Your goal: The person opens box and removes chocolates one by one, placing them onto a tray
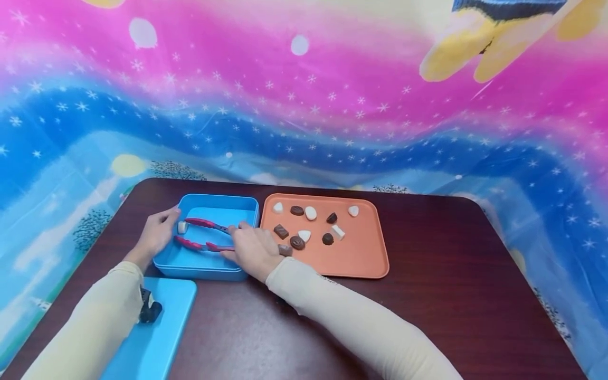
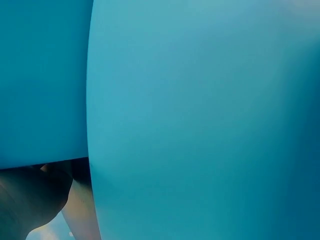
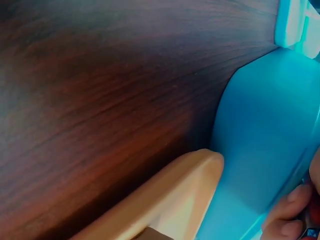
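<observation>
My right hand [image 1: 256, 250] grips red-armed tongs [image 1: 201, 222] over the blue box [image 1: 204, 273]. Their arms stand spread apart inside it, tips toward the left wall. A small white chocolate-shaped piece [image 1: 182, 227] shows beside the upper tip. At the box's left side, my left hand [image 1: 159, 232] holds the rim, fingertips right at the edge. In the right wrist view, fingers [image 3: 287, 212] curl round the tongs' red part beside the box wall. The left wrist view mostly shows blue plastic, with part of the left hand [image 2: 35, 200] in its lower corner.
Right of the box, an orange tray [image 1: 361, 258] bears several brown and white chocolate-shaped pieces [image 1: 297, 243]. A blue lid [image 1: 163, 338] lies on the dark wooden table [image 1: 266, 327] under the left forearm. A patterned cloth [image 1: 285, 105] hangs behind the table.
</observation>
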Demonstrator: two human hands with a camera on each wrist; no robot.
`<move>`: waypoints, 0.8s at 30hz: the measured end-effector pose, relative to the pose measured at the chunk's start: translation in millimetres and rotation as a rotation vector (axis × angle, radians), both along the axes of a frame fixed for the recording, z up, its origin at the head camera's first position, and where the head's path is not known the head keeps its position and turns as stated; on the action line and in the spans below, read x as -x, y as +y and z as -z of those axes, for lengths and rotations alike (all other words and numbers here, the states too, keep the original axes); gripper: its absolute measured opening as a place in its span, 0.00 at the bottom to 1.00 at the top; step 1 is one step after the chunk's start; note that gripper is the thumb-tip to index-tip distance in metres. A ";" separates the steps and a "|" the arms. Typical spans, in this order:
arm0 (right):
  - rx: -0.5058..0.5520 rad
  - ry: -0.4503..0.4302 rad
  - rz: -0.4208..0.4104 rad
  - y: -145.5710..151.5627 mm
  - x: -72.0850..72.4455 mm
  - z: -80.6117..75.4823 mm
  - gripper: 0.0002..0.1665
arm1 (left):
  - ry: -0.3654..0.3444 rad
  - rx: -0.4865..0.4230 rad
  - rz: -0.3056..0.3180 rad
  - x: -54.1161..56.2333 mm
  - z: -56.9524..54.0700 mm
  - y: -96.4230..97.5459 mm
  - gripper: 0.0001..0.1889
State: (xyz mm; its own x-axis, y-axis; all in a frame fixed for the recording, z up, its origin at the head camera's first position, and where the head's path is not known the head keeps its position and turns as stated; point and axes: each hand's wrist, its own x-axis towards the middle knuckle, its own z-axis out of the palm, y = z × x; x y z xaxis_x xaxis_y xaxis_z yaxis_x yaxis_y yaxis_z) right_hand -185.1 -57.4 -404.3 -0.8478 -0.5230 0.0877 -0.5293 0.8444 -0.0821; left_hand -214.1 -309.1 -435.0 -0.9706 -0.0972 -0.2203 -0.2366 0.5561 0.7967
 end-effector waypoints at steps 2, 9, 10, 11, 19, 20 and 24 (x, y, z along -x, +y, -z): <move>0.013 -0.016 0.006 0.6 0.6 -0.6 0.27 | 0.001 0.001 -0.003 0.6 -1.2 1.3 0.38; 0.030 -0.030 0.024 0.4 0.1 -0.2 0.23 | -0.002 0.007 0.004 0.2 -3.0 1.9 0.38; 0.029 -0.027 0.020 0.4 -0.1 0.2 0.23 | -0.004 0.008 0.005 0.0 -2.8 1.6 0.38; 0.028 -0.025 0.016 0.2 -0.3 0.7 0.23 | -0.008 0.009 0.006 -0.4 -2.6 1.5 0.38; 0.005 -0.019 -0.002 -2.1 -1.1 2.6 0.23 | -0.029 0.019 0.001 -1.8 -1.7 -0.6 0.39; 0.005 -0.018 0.000 -2.6 -1.3 2.4 0.23 | -0.030 0.019 -0.002 -1.9 -1.8 -0.7 0.39; 0.005 -0.004 0.007 -4.3 -2.4 1.5 0.23 | -0.028 0.017 -0.014 -2.1 -2.7 -0.1 0.39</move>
State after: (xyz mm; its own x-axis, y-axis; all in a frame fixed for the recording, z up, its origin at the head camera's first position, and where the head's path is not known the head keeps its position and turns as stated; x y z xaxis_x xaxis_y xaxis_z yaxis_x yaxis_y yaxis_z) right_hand -182.7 -61.7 -405.9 -0.8520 -0.5162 0.0872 -0.5228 0.8479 -0.0882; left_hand -212.0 -309.2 -432.3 -0.9625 -0.1146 -0.2460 -0.2667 0.5661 0.7800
